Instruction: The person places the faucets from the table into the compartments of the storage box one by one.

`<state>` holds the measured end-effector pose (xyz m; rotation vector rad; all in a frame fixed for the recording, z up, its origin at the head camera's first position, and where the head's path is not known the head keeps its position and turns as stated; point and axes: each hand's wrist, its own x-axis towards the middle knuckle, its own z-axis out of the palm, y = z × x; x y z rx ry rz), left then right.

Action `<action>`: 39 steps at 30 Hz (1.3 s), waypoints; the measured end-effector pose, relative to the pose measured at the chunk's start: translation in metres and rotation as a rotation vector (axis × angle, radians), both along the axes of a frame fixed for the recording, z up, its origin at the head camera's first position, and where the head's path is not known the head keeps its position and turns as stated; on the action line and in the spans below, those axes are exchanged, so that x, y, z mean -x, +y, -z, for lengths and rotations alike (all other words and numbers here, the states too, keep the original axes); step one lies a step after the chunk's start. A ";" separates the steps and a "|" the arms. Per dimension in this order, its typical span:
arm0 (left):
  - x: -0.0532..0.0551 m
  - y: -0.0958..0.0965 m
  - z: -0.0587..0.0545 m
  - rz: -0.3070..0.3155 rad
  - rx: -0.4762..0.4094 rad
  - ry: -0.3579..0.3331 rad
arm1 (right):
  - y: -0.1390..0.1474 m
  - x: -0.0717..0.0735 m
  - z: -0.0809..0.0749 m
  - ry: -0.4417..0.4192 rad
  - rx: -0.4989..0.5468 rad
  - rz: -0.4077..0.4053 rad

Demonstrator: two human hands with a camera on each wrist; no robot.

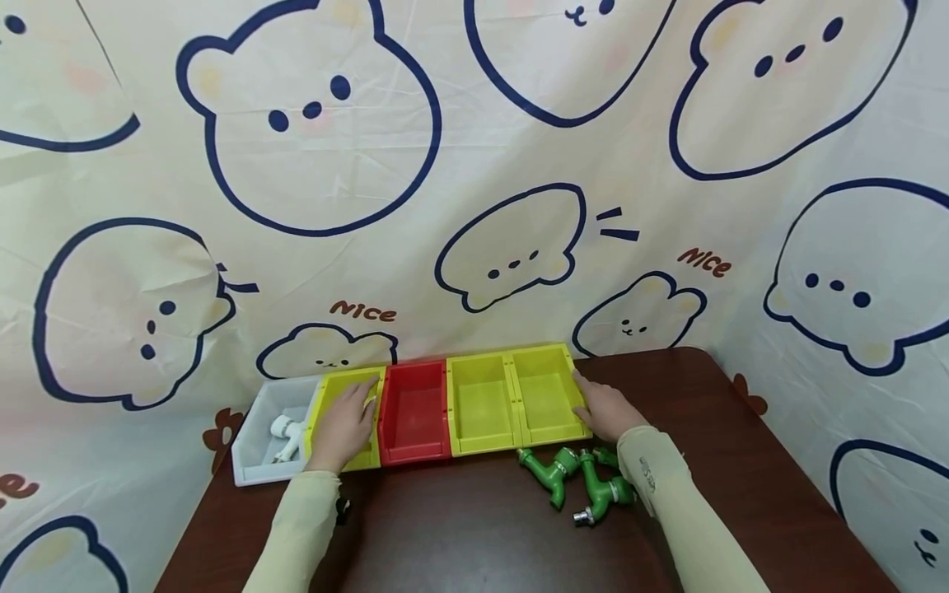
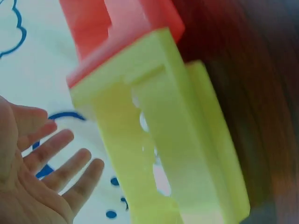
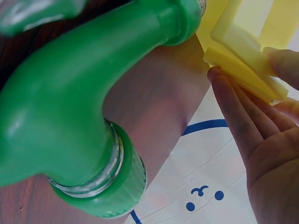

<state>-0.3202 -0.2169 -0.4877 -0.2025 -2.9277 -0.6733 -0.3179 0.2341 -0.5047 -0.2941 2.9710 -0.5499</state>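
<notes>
My left hand (image 1: 343, 427) is over the left yellow bin (image 1: 320, 420); the left wrist view shows its fingers (image 2: 56, 149) spread and relaxed, apart from the bin wall. At the right end of the row, my right hand (image 1: 608, 408) holds the edge of the end yellow bin (image 1: 549, 395). The right wrist view has its thumb on one side of the yellow wall (image 3: 243, 77) and the fingers along the other. Between the yellow bins stands a red bin (image 1: 417, 412). A white bin (image 1: 255, 445) with a white tap (image 1: 287, 432) inside is at the left end.
Several green taps (image 1: 552, 473) lie on the brown table (image 1: 445, 535) in front of the right bins, near the right sleeve. One green tap (image 3: 70, 102) looms large in the right wrist view. A bear-print cloth (image 1: 511, 165) hangs behind the table.
</notes>
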 end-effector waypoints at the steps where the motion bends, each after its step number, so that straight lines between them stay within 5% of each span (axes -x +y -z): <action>1: 0.000 0.003 0.001 0.000 -0.007 -0.010 | 0.000 0.000 -0.001 -0.004 0.001 0.004; 8: 0.002 0.016 0.012 0.003 -0.040 -0.089 | -0.002 0.001 -0.002 0.001 0.003 -0.002; 19: 0.003 0.021 0.031 -0.020 0.105 -0.090 | -0.001 0.003 0.001 -0.015 -0.003 0.007; 35: 0.007 0.017 0.023 0.025 0.038 -0.152 | -0.001 0.000 -0.004 -0.042 -0.023 0.008; 39: 0.006 0.017 0.022 0.028 0.034 -0.162 | -0.006 -0.010 -0.011 0.042 -0.078 -0.003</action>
